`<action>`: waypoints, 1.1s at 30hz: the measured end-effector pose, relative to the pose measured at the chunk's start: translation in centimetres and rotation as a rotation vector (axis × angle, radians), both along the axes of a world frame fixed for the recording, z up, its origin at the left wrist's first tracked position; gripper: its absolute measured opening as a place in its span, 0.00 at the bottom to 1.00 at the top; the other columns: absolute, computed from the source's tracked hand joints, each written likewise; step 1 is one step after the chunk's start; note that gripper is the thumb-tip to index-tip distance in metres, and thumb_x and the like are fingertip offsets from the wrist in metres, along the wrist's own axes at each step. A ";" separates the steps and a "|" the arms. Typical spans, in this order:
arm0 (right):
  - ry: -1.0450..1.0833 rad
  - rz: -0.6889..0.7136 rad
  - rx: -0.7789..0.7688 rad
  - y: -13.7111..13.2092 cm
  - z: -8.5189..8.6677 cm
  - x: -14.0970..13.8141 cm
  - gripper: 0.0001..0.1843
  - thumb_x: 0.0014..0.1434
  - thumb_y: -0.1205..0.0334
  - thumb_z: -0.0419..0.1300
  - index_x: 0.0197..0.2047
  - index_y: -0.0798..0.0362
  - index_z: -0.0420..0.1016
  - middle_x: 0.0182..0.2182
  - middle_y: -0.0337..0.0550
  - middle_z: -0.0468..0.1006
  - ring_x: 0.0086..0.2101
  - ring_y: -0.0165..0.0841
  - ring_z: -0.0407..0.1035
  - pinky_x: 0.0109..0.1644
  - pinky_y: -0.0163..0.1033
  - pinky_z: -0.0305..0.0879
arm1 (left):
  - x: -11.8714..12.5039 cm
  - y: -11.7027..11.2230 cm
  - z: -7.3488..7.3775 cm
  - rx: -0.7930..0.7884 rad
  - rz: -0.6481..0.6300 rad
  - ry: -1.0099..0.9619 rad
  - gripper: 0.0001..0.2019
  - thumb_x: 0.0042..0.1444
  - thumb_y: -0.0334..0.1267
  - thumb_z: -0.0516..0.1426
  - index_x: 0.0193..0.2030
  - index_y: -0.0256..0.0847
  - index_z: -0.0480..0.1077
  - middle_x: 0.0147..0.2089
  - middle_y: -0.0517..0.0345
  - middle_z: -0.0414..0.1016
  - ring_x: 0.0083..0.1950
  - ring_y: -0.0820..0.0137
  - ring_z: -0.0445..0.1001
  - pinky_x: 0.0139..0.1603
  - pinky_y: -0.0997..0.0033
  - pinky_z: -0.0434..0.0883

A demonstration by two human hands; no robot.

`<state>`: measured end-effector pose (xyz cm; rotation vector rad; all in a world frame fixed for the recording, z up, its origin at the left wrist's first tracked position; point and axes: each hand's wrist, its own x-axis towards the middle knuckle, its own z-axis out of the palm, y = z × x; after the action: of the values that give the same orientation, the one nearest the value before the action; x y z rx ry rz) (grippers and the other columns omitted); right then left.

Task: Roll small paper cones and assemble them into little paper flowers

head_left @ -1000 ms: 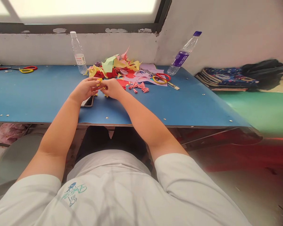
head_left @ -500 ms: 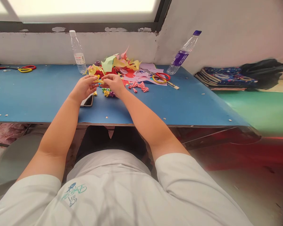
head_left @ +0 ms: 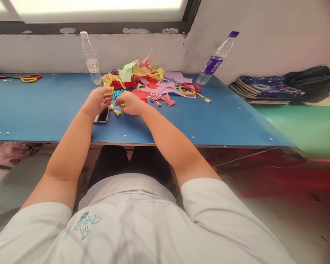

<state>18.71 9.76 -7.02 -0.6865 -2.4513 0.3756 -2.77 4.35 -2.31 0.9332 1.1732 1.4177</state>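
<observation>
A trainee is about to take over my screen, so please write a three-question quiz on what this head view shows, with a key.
1. True or false: the left hand holds a yellow piece at its fingertips.

2. What colour is the cap of the bottle at the right end of the table?
A. White
B. Purple
C. Red

3. Fill in: the pink folded pieces lie to the ____ of the right hand.

Key: 1. True. 2. B. 3. Right.
</observation>
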 end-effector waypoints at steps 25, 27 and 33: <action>0.204 -0.093 0.097 0.1 0.4 -1.2 0.02 0.74 0.64 0.74 0.48 0.51 0.90 0.48 0.48 0.88 0.48 0.46 0.80 0.63 0.51 0.77 | 0.7 -1.6 1.0 -0.061 -0.120 0.048 0.13 0.63 0.26 0.76 0.49 0.42 0.81 0.42 0.55 0.87 0.41 0.70 0.88 0.46 0.72 0.86; 0.221 -0.089 0.109 0.2 0.4 -1.2 0.04 0.74 0.64 0.71 0.47 0.51 0.90 0.47 0.49 0.88 0.48 0.46 0.80 0.64 0.51 0.78 | 0.9 -1.8 1.2 -0.062 -0.151 0.054 0.13 0.64 0.27 0.78 0.47 0.41 0.81 0.43 0.54 0.87 0.40 0.71 0.88 0.47 0.73 0.86; 0.251 -0.062 0.119 0.8 0.0 -1.1 0.06 0.74 0.66 0.68 0.47 0.51 0.89 0.47 0.48 0.89 0.48 0.44 0.81 0.62 0.51 0.80 | 0.8 -1.8 1.1 -0.069 -0.185 0.060 0.10 0.68 0.27 0.77 0.46 0.42 0.83 0.42 0.57 0.87 0.41 0.71 0.88 0.50 0.72 0.87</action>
<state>17.60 10.53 -6.97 -0.6226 -2.1906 0.2719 -1.94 2.52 -1.25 1.0140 1.1414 1.2012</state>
